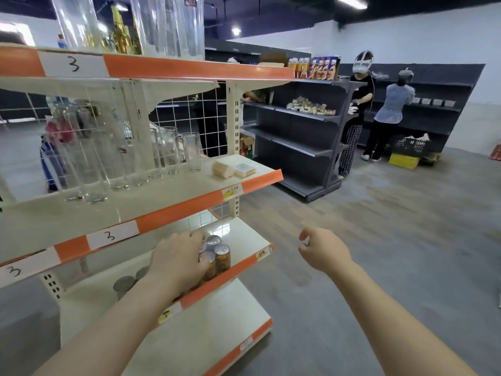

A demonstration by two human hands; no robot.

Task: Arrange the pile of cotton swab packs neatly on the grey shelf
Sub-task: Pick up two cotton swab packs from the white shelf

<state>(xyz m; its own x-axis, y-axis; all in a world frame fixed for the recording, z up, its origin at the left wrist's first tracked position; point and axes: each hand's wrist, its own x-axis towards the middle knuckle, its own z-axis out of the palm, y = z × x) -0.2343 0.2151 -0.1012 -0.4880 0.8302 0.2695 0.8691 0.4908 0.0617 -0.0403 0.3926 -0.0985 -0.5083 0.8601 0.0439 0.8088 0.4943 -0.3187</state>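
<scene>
1. I count three cream shelf boards with orange edge strips on the near rack [173, 210], plus a base board below; three white tags marked "3" sit on the strips.
2. On the middle board stand about eight tall clear glasses [169, 150], smooth and cylindrical, some blurred together, so the count is approximate.
3. My left hand [177, 260] lies on the lower board, fingers curved over a cluster of gold cans [219, 256] with silver tops. Four tops show beside the hand; two grey lids show to its left.
4. At the right end of the middle board lie two flat stacks of pale packs [234, 168], rectangular and close to the orange edge.
5. My right hand [324, 252] hangs over the grey floor [393, 226], fingers curled loosely inward, holding nothing.
6. The floor right of the rack is open, matte grey with scuffs.
7. Across the aisle stands the grey shelf [298, 115], dark metal, several tiers. The pile of cotton swab packs [310, 107] lies heaped on its second tier, near the front edge.
8. Two people [376, 115] stand at the far right beside further dark shelving.
</scene>
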